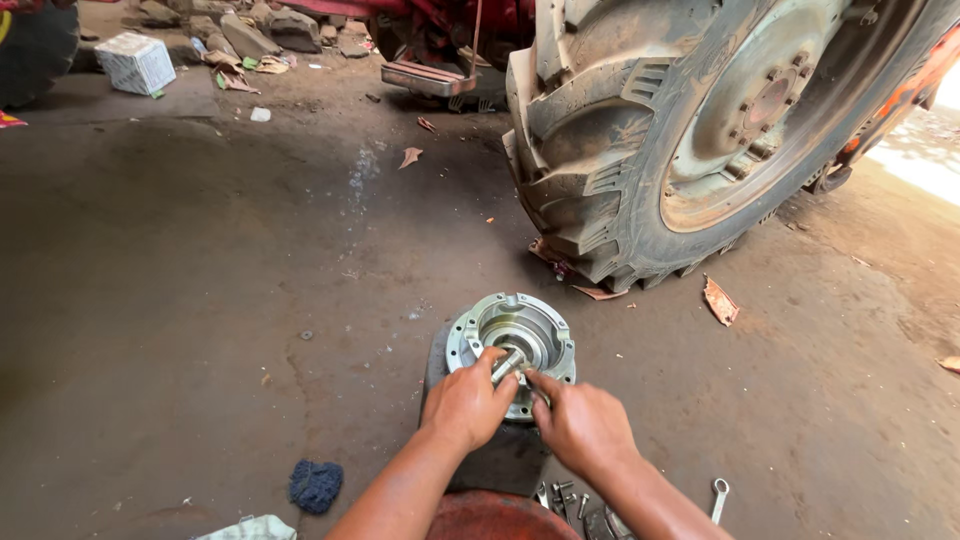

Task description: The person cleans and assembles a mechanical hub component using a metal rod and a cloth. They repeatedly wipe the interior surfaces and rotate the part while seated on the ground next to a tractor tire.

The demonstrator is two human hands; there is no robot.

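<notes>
A tractor repair yard — a big lugged tyre is standing on the oil-stained dirt floor, with a spanner, bolts and rubble lying about.

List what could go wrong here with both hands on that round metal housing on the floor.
1. Both the left hand and right hand have fingers at the bore of the round metal housing, around a small metal piece; a slip may pinch them.
2. The floor looks gritty; dirt could get into the open housing.
3. Loose bolts and a wrench lie by the right forearm and could be scattered.
</notes>
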